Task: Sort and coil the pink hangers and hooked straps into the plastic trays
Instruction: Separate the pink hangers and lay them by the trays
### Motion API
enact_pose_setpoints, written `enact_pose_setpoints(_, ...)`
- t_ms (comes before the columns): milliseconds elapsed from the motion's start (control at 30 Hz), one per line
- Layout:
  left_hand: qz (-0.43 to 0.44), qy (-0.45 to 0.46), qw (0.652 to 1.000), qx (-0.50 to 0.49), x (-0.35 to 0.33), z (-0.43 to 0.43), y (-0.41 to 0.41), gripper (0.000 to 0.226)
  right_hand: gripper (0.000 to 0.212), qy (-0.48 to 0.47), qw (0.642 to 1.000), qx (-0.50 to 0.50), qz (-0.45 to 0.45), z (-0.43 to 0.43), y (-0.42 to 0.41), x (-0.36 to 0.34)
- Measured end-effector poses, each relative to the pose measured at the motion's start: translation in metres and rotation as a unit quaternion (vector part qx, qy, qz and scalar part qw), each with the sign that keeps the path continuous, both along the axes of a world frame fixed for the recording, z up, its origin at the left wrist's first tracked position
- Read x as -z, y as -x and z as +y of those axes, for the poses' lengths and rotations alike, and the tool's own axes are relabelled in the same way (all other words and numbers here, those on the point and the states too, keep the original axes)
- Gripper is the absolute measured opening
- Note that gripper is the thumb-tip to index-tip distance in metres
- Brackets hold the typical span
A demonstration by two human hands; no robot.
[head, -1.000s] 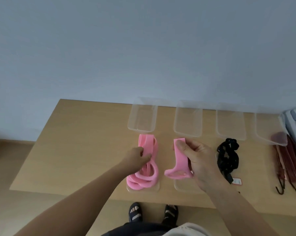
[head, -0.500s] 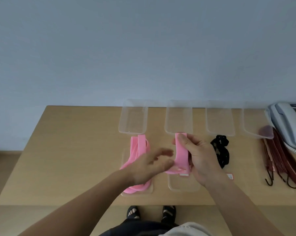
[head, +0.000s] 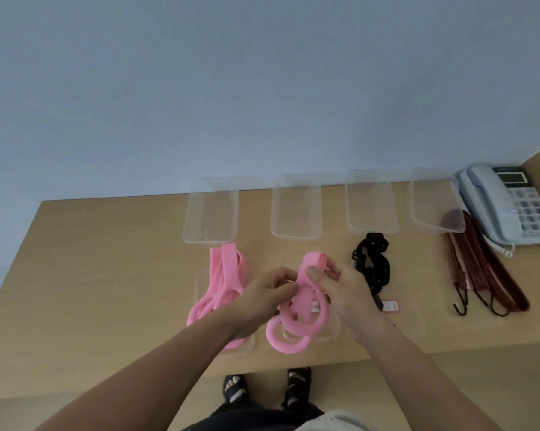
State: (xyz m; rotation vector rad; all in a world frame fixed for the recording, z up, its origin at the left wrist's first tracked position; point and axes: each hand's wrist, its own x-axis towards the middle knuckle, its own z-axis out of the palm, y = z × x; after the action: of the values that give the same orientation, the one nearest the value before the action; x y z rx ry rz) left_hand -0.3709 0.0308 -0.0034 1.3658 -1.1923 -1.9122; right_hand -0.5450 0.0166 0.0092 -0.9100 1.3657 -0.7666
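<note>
Pink hanger bundle (head: 303,303): was held over a clear tray (head: 334,328), just left of the black coil (head: 373,265).
Right hand (head: 346,290): thumb and fingers pinched its upper loop.
Left hand (head: 262,297): fingers curled round its middle.
Second pink bundle (head: 225,284): lay in the left tray (head: 199,279), farther left of the black coil.
Hooked straps (head: 486,275): lay well right of the black coil.

near-left tray (head: 198,287) mostly buried under pink pile (head: 228,275) and left forearm (head: 169,353) | tag (head: 390,305) print too small to read | tabletop (head: 107,275) cut off at right edge
</note>
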Motion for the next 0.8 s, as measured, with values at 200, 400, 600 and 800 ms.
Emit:
enact_pose_setpoints(200, -0.018, -0.024, 0.999, -0.041, 0.025, -0.008, 0.014, 0.025, 0.058, -0.025, 0.989, -0.075, 0.122, -0.005, 0.009, 0.029)
enact_pose_setpoints(400, -0.062, -0.001, 0.995, -0.074, 0.037, -0.015, 0.019, 0.033, 0.038, 0.062, 0.975, -0.134, 0.165, -0.016, 0.012, 0.049)
enact_pose_setpoints(600, -0.306, 0.092, 0.947, -0.008, 0.047, -0.015, 0.033, 0.027, 0.034, 0.061, 0.949, -0.199, 0.237, -0.02, 0.013, 0.071)
enact_pose_setpoints(800, -0.478, 0.134, 0.866, 0.058, 0.057, -0.011, 0.036, 0.043, 0.015, 0.132, 0.913, -0.224, 0.314, -0.022, 0.016, 0.077)
